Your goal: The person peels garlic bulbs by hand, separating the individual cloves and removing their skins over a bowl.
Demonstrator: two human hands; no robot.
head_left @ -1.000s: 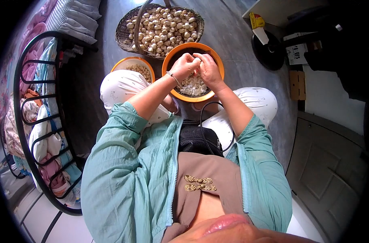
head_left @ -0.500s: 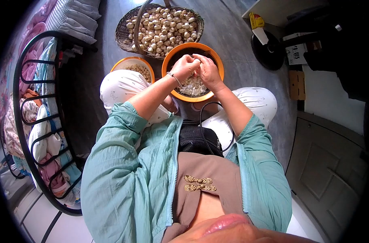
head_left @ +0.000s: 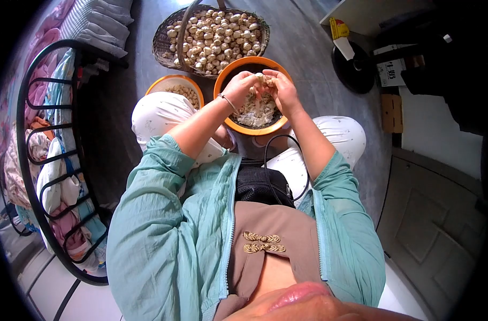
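My left hand (head_left: 241, 89) and my right hand (head_left: 284, 94) meet above an orange-rimmed basin (head_left: 254, 130). Between their fingertips is a pale garlic bulb (head_left: 265, 79), gripped from both sides and partly covered by the fingers. Whitish garlic skins (head_left: 256, 113) lie in the basin below. A smaller orange-rimmed bowl (head_left: 154, 84) stands to the left, with peeled-looking cloves (head_left: 183, 92) in it. Beyond the basin, a wicker basket (head_left: 161, 49) is heaped with whole garlic bulbs (head_left: 214, 40).
My knees, in white trousers (head_left: 161, 115), flank the basin, and one overlaps the small bowl. At the left is a black metal bed frame (head_left: 27, 107) with cloth behind it. A round black stand base (head_left: 351, 72) and a cabinet door (head_left: 426, 219) are on the right.
My hands have turned and spread slightly apart, the right one moving a little to the right. The garlic bulb between the fingertips now shows more clearly.
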